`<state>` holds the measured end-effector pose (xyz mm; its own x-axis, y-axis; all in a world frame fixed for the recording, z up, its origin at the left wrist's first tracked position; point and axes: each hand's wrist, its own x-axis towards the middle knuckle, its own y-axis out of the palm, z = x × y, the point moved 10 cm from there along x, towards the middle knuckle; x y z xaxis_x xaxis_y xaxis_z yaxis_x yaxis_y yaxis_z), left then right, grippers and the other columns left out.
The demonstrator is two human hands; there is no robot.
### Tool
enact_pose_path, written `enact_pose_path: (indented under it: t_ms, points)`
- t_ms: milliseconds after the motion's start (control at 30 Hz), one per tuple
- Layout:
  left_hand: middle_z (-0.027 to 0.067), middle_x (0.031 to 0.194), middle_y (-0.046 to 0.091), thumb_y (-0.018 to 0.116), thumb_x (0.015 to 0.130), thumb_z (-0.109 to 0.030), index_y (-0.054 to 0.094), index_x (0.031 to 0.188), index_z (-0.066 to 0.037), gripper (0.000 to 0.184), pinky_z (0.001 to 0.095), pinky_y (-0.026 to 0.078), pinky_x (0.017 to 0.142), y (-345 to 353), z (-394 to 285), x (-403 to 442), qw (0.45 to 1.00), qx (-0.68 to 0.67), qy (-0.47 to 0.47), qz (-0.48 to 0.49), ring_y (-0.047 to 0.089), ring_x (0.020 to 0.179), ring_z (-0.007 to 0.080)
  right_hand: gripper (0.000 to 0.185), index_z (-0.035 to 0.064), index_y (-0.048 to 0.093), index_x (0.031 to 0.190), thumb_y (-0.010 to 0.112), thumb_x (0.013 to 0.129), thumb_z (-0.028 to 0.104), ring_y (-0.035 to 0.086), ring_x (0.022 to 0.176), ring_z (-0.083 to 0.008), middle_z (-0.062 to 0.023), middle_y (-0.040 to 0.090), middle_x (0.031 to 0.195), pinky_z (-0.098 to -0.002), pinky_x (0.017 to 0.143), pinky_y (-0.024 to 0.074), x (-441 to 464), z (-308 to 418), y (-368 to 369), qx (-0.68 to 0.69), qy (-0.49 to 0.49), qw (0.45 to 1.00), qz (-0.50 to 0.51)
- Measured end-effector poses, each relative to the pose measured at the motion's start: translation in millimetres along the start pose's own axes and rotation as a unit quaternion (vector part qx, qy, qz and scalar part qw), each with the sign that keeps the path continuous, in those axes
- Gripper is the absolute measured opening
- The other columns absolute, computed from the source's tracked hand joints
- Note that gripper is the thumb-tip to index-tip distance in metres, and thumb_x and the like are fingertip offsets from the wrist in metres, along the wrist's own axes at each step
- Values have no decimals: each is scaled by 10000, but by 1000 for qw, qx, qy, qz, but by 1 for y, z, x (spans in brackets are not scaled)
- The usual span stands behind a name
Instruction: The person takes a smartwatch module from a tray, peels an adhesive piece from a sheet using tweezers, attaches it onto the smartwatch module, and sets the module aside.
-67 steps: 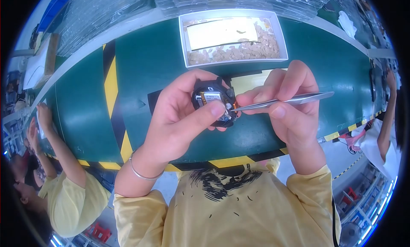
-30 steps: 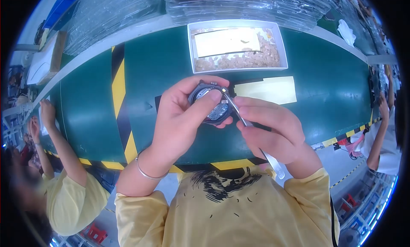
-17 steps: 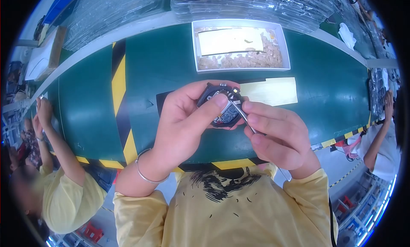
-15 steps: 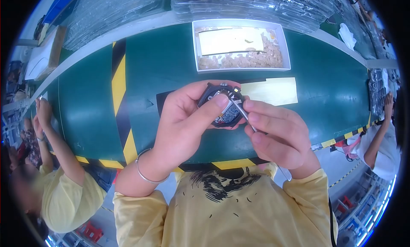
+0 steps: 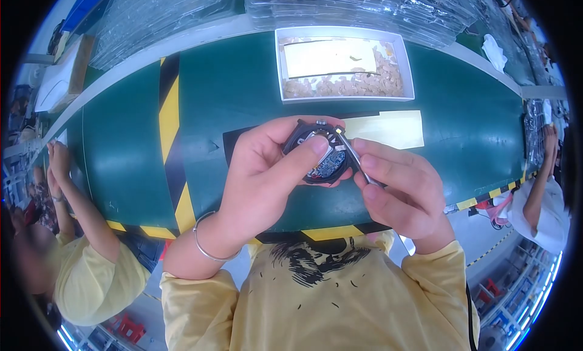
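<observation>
A round black watch case, its circuitry exposed, sat in a person's left hand above a green bench, thumb laid over the inner parts and fingers curled beneath, a closed grip that apparently kept the piece steady and its inside facing up. The right hand pinched metal tweezers between thumb and fingertips, seemingly for fine control; the tips met the case's upper right edge, though whether they gripped anything could not be told. Just beyond lay a pale yellow card. Farther back, a white box held small tan pieces and a white sheet, probably set there for easy reach. Clear plastic trays were stacked behind; other people's arms showed at either side.
</observation>
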<state>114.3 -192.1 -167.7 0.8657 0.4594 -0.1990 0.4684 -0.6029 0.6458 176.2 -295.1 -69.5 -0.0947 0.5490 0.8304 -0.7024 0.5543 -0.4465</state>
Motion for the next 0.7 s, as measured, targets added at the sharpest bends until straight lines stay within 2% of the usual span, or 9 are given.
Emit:
enact_pose_path:
  t_ms: [167, 233, 267, 333, 433, 567, 700]
  points:
    - [112, 939, 661, 521, 952, -52, 574, 1157, 75, 247, 262, 558, 732, -1, 1, 0, 1000, 15, -10, -1, 645, 816, 140, 150, -83, 601, 798, 659, 672, -140, 685, 841, -335, -282, 614, 1046, -327, 565, 597, 6, -6, -1, 40, 104, 994, 21]
    - [111, 941, 661, 520, 953, -54, 574, 1157, 73, 246, 263, 561, 733, -2, 1, 0, 1000, 11, -14, -5, 646, 817, 141, 195, -96, 614, 859, 656, 674, -139, 690, 830, -321, -292, 614, 1056, -316, 574, 595, 5, -6, 0, 36, 93, 995, 31]
    - [111, 942, 661, 519, 954, -55, 574, 1157, 71, 246, 264, 563, 734, -2, 1, -1, 1000, 7, -13, -6, 647, 817, 141, 233, -105, 617, 900, 656, 672, -139, 692, 823, -312, -298, 613, 1064, -309, 582, 594, 2, -4, 1, 18, 50, 998, 33]
    - [110, 943, 660, 518, 955, -59, 574, 1159, 69, 247, 267, 567, 736, -1, 0, -1, 1000, -6, -5, -3, 649, 818, 142, 265, -112, 623, 932, 657, 671, -139, 693, 824, -304, -298, 616, 1067, -302, 589, 593, 1, -3, 2, 10, 47, 998, 36]
    - [109, 947, 658, 518, 956, -66, 570, 1164, 62, 250, 271, 570, 743, -2, 3, 0, 1000, -9, -4, 5, 651, 822, 145, 207, -95, 620, 868, 661, 669, -135, 688, 853, -318, -279, 623, 1044, -310, 585, 596, 6, -6, 1, 25, 121, 992, 38]
    - [108, 974, 652, 519, 957, -66, 554, 1180, 53, 256, 274, 569, 753, -2, 1, 1, 1000, 1, 12, 13, 649, 844, 146, 129, -54, 568, 706, 667, 672, -129, 675, 891, -359, -252, 627, 995, -343, 582, 610, 6, 0, 1, 10, 68, 997, 32]
    - [109, 1002, 645, 518, 955, -57, 538, 1191, 49, 259, 275, 566, 762, 0, -1, 0, 1000, 0, 15, 4, 645, 864, 145, 152, -44, 543, 671, 668, 675, -131, 668, 899, -383, -244, 626, 986, -358, 614, 619, 3, 3, 1, -1, 7, 1000, 10]
